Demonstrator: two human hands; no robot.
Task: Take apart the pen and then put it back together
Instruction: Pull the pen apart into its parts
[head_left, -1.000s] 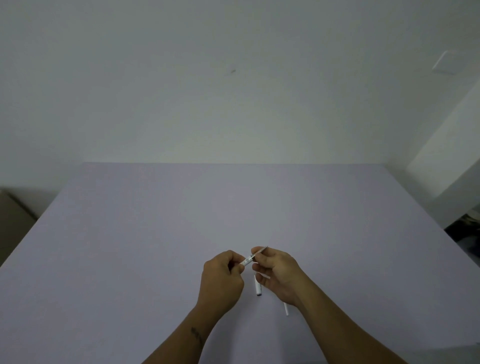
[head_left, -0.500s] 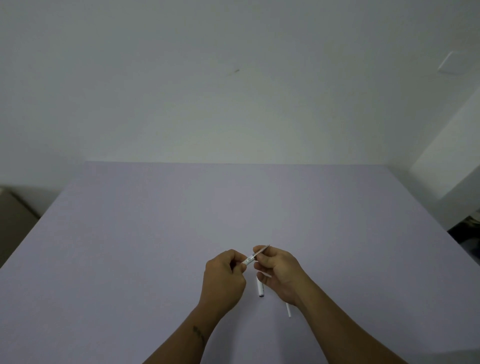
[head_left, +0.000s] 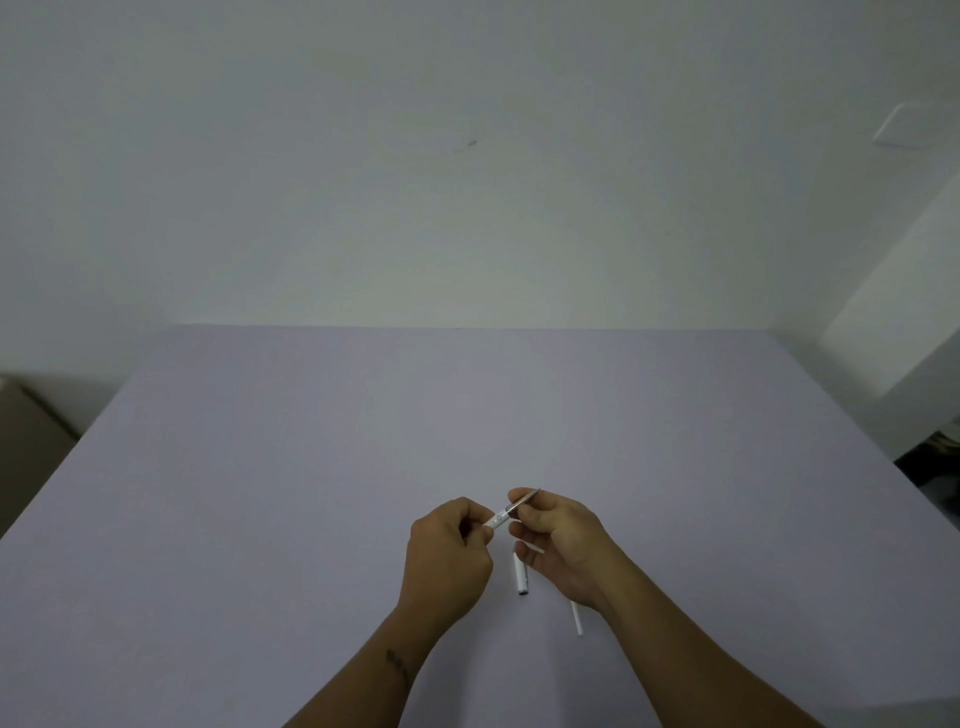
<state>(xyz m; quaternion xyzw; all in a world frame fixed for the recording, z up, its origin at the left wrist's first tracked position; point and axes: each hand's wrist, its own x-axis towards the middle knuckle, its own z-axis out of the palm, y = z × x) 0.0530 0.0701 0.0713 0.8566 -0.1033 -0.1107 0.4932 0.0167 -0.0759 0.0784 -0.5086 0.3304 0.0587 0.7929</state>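
Observation:
Both hands hold a thin pen part (head_left: 506, 514) just above the table, near its front middle. My left hand (head_left: 449, 551) pinches the white end of it. My right hand (head_left: 558, 540) grips the darker pointed end, whose tip sticks out past my fingers toward the far right. A short white pen cap (head_left: 521, 576) lies on the table between my hands. A thin white tube (head_left: 577, 618) lies on the table partly under my right wrist.
The pale lilac table (head_left: 311, 493) stretches wide to the left, right and far side. A plain wall stands behind it. Dark clutter (head_left: 940, 452) sits on the floor past the right edge.
Both hands stay almost still on the pen part; only a slight shift of view and fingers shows.

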